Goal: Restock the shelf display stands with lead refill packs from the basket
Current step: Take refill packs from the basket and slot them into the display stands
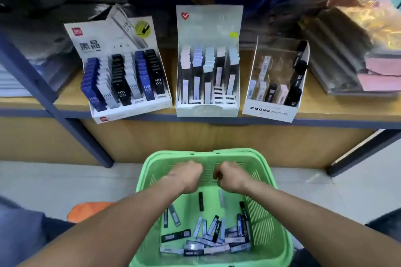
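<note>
Over the far half of the green basket (267, 212), both hands are curled into loose fists, knuckles toward the shelf. The left hand (188, 176) and right hand (227, 177) sit close together without touching, and their fingers fold under and out of sight — whether either holds a pack cannot be told from this angle.

Below and behind the hands, lead refill packs (208, 237) lie loose on the basket floor, mostly heaped toward the near side, dark and pale ones crossing each other; motion blur makes their print unreadable. The basket's near rim is cut off by the bottom edge.

Beyond the basket, three display stands sit in a row on the wooden shelf (338, 106). The left stand (112, 34) is almost full of blue, grey and black HB 0.5 packs. The middle stand (208, 26) has pale packs at the back and empty slots toward its front. The right stand (269, 111), marked MONO, holds only a few packs — its clear back panel is hard to make out. Stacked wrapped goods (351, 56) lie right of it, blurred.
</note>
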Tool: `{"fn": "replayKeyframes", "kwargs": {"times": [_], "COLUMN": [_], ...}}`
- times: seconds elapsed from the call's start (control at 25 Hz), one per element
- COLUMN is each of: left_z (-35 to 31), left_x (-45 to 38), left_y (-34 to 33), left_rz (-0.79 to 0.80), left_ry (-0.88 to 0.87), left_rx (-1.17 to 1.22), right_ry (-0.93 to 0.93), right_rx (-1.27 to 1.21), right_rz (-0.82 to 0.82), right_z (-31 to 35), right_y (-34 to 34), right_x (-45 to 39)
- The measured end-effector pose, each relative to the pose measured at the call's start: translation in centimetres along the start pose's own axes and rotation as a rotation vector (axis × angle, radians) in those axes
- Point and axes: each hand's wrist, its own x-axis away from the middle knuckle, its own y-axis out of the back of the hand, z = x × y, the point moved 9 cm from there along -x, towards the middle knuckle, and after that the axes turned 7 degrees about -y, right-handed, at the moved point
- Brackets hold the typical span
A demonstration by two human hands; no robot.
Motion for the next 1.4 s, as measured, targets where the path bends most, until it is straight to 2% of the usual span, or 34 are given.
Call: {"fn": "replayKeyframes", "kwargs": {"times": [0.12, 0.32, 0.48, 0.6, 0.84, 1.0, 1.2, 1.32, 1.4], "left_z": [0.9, 3.0, 3.7, 2.0, -0.1, 0.2, 1.1, 1.0, 0.6], "left_x": [-1.2, -1.5, -0.4, -0.1, -2.3, -2.8, -3.4, -3.5, -3.0], "left_y": [-6.2, -15.7, -20.8, -23.3, -24.0, -23.7, -23.1, -22.8, -23.6], "left_rz": [0.051, 0.230, 0.408, 0.404, 0.373, 0.304, 0.202, 0.195, 0.262], "left_ry": [0.042, 0.123, 0.130, 0.040, -0.095, -0.096, -0.070, -0.081, -0.097], "left_rx": [0.122, 0.153, 0.103, 0.033, -0.079, -0.043, -0.007, 0.047, -0.014], "right_ry": [-0.041, -0.014, 0.127, 0.252, 0.362, 0.318, 0.244, 0.396, 0.476], "right_rx": [0.061, 0.389, 0.737, 0.872, 0.867, 0.633, 0.503, 0.641, 0.753], "right_rz": [0.115, 0.330, 0.356, 0.308, 0.272, 0.255, 0.216, 0.277, 0.234], "right_z": [-1.3, -4.4, -6.5, -6.6, -6.2, -5.5, -5.1, -4.2, -4.0], "right_y": [-6.5, -14.6, -17.2, -19.2, -20.6, -20.2, -18.7, -20.5, -21.7], "right_x": [-0.7, 0.1, 1.2, 1.6, 0.9, -0.4, -2.0, -0.4, 0.3]}}
